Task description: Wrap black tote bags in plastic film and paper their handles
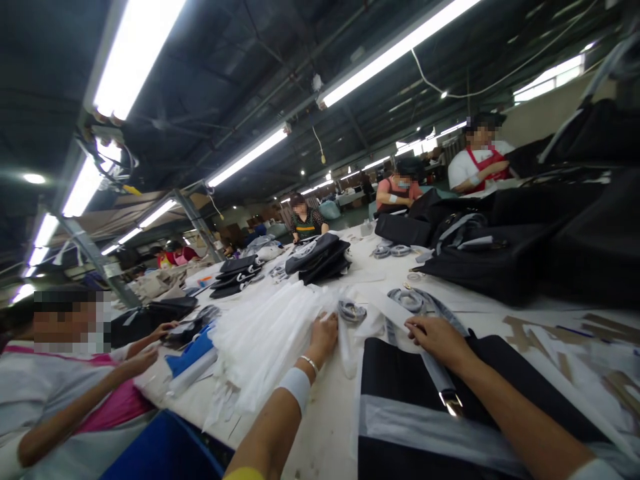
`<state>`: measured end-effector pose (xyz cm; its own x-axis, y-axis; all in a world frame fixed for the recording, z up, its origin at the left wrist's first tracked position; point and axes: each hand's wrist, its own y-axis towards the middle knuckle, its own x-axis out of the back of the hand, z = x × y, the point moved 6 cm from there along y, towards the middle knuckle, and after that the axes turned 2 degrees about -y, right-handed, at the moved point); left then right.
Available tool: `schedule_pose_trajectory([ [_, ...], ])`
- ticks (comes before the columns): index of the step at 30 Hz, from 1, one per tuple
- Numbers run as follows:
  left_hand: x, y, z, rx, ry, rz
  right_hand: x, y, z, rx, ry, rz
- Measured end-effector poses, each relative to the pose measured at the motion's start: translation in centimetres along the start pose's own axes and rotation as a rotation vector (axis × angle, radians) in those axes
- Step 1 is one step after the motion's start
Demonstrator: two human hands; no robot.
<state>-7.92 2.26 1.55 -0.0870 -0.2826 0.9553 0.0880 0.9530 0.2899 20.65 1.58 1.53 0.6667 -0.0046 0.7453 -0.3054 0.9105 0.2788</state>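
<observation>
My right hand [436, 339] pinches the end of a white strip [393, 311] between thumb and fingers, above a black bag [400, 380]. The bag lies flat with a translucent wrap band [430, 430] across it. A grey-wrapped strap with a metal clasp [451, 402] rests on top. With fingers curled, my left hand [324, 335] is at the right edge of a fanned pile of thin white sheets [270, 333]; what its fingertips hold is hidden. Just right of that hand are a coiled wrapped strap [351, 311] and a white roll-like piece [346, 350].
Stacked black bags [320, 257] stand farther back on the white table [310, 427]. A large black heap [500, 240] fills the right side, above cardboard strips [540, 337]. At left, a co-worker [75, 400] works beside a blue bin [165, 450]. Other people sit across the table.
</observation>
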Motion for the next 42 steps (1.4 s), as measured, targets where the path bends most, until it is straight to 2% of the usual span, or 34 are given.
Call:
schedule_pose_trajectory([
  [5, 3.9, 0.6, 3.1, 0.270, -0.331, -0.215, 0.3, 0.0, 0.2, 0.004, 0.009, -0.022],
  [10, 8.8, 2.1, 5.2, 0.371, -0.725, -0.336, 0.3, 0.1, 0.1, 0.034, 0.115, -0.071],
  [13, 11.6, 2.4, 4.6, 0.347, -0.909, -0.364, 0.4, 0.3, 0.1, 0.021, 0.285, -0.126],
  [17, 13.5, 2.2, 0.9, 0.223, -1.037, -0.325, 0.5, 0.2, 0.9, -0.009, 0.562, -0.166],
  [20, 13.2, 1.8, -3.5, 0.093, -1.071, -0.255, 0.9, -0.1, 2.1, 0.008, 0.755, -0.160],
  [25, 10.8, 1.2, -10.4, -0.056, -1.087, -0.141, 1.7, -0.4, 3.3, 0.088, 0.864, -0.165],
  [29, 8.6, 1.3, -13.8, -0.058, -1.199, -0.046, 2.2, -0.2, 2.5, 0.072, 0.840, -0.246],
  [34, 6.4, 1.4, -15.3, -0.054, -1.328, 0.159, 2.8, -0.1, 0.8, -0.034, 0.944, -0.389],
  [39, 6.5, 1.5, -14.2, -0.018, -1.310, 0.135, 3.0, -0.1, 0.5, -0.045, 0.922, -0.416],
  [42, 7.0, 1.4, -13.3, 0.069, -1.427, 0.157, 3.3, -0.3, 0.5, -0.043, 0.834, -0.440],
])
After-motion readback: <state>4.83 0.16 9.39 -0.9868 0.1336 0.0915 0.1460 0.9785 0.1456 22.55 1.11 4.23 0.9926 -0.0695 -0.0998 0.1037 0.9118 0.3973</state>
